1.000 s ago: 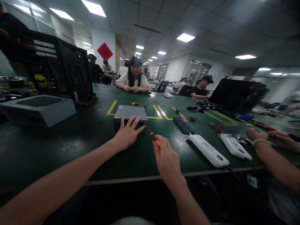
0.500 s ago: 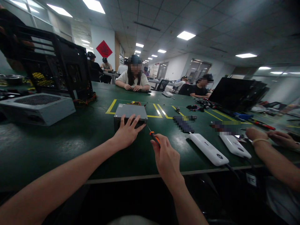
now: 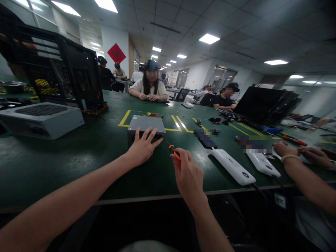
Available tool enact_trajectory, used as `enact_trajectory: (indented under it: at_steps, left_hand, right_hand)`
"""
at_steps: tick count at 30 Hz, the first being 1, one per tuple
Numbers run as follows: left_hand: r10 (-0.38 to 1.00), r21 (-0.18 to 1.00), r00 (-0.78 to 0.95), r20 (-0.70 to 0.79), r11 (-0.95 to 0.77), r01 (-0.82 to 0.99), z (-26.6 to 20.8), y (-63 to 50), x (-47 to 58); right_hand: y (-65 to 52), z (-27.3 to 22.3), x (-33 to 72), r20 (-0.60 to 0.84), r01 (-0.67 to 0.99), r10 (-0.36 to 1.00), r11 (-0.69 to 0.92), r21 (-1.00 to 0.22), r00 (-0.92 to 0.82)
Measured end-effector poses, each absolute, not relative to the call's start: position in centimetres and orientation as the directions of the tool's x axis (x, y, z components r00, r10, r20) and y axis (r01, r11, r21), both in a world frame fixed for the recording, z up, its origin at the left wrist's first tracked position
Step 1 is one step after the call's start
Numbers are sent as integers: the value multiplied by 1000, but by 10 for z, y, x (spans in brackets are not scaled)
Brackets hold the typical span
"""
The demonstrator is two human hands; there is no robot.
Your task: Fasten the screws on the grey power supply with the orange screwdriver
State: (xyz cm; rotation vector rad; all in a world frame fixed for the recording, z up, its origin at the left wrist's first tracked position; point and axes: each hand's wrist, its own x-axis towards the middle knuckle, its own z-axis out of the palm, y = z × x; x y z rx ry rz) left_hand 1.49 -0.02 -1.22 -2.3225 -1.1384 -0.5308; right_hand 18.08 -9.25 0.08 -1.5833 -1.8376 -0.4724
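A grey metal computer power supply (image 3: 147, 123) sits on the green tabletop in front of me, with coloured wires (image 3: 151, 114) behind it. My left hand (image 3: 140, 148) rests against its near side, fingers spread over the front top edge. In my right hand (image 3: 188, 171) is a screwdriver (image 3: 172, 147) with an orange and black handle, gripped by closed fingers. The shaft points up and left toward the supply's near right corner. Its tip is at that corner, beside my left hand's fingers; whether it sits in a screw I cannot tell.
A larger power supply (image 3: 44, 122) and an open black computer case (image 3: 65, 70) stand at left. White power banks (image 3: 232, 166) and a phone (image 3: 206, 138) lie at right, near a co-worker's hands (image 3: 286, 149). Another person (image 3: 149, 82) sits across the table.
My right hand has shifted slightly to the right with the screwdriver, whose handle has turned a little. My left hand and the power supply have stayed in place.
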Motion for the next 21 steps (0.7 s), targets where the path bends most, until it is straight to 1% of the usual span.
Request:
enact_trajectory:
  at_steps: [3, 5, 6, 8, 10, 11, 13, 16, 17, 18, 21]
  left_hand:
    - [608, -253, 574, 549, -533, 807, -12, 0, 15]
    - [607, -249, 574, 549, -536, 806, -13, 0, 16]
    - [608, -248, 573, 549, -536, 807, -13, 0, 16]
    - [610, -249, 573, 547, -534, 808, -13, 0, 16]
    - [612, -256, 574, 543, -531, 808, -12, 0, 16]
    - [613, -260, 576, 541, -529, 808, -12, 0, 15]
    - [614, -263, 578, 538, -529, 807, -13, 0, 16]
    - [614, -256, 574, 542, -530, 809, -13, 1, 16]
    - [615, -254, 572, 544, -529, 810, -14, 1, 16]
    - [615, -254, 570, 545, -527, 811, -14, 1, 16]
    - [616, -258, 569, 544, -523, 813, -14, 1, 15]
  right_hand:
    - [-95, 0, 180, 659, 947, 743, 283, -152, -116]
    - [-95, -1, 178, 665, 919, 721, 371, -131, -197]
    - [-95, -1, 177, 668, 914, 712, 388, -117, -217]
    - [-94, 1, 177, 672, 934, 717, 340, -106, -185]
    - [-93, 3, 178, 666, 962, 739, 242, -125, -99]
    - [-94, 4, 178, 659, 966, 748, 219, -136, -77]
    - [-95, 5, 178, 643, 958, 759, 252, -140, -105]
    - [-96, 2, 176, 627, 919, 741, 382, -100, -240]
    - [-96, 2, 176, 626, 915, 737, 393, -93, -253]
    - [-95, 1, 176, 630, 922, 740, 375, -97, -235]
    - [-93, 2, 178, 644, 957, 759, 248, -152, -94]
